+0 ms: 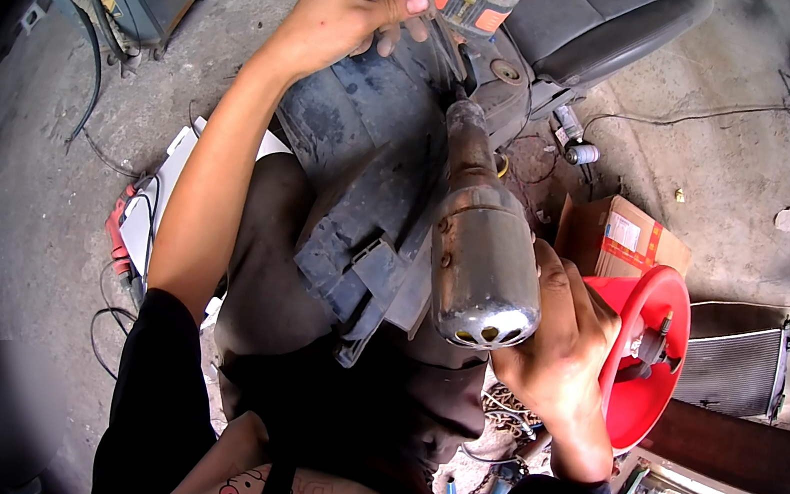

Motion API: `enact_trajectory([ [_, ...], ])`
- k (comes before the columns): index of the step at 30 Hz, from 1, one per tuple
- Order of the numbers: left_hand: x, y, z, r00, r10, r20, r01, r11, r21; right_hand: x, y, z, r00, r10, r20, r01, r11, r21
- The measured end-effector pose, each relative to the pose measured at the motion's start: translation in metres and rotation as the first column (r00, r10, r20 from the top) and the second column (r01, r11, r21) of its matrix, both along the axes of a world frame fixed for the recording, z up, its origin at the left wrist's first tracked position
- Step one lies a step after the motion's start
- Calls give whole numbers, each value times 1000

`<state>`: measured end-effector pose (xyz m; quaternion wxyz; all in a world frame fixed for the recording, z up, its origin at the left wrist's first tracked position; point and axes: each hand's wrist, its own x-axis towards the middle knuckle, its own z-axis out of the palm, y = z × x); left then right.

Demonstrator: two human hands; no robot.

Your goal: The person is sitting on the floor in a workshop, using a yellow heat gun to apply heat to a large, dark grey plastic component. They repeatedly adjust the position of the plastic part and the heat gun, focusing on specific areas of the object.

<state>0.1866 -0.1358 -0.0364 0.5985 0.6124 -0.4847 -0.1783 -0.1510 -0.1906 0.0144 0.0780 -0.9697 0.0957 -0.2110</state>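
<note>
Here, left grip (355, 17) pinching strip (445, 38), right grip (565, 344) holding heat gun (486, 260)

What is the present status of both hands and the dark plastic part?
Left hand pinching thin dark strip. Right hand holding metal-barrelled tool, narrow end pointing away from the body. Dark plastic part partly hidden behind tool.
</note>
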Motion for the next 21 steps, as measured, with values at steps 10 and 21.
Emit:
enact_trajectory([
  [10,6,4,0,1000,7,-5,-7,1000,-9,-6,-2,0,999,3,40,-3,1000,1],
  [21,24,19,3,997,80,-17,-81,995,-51,-21,-8,-3,997,-18,81,9,993,114],
])
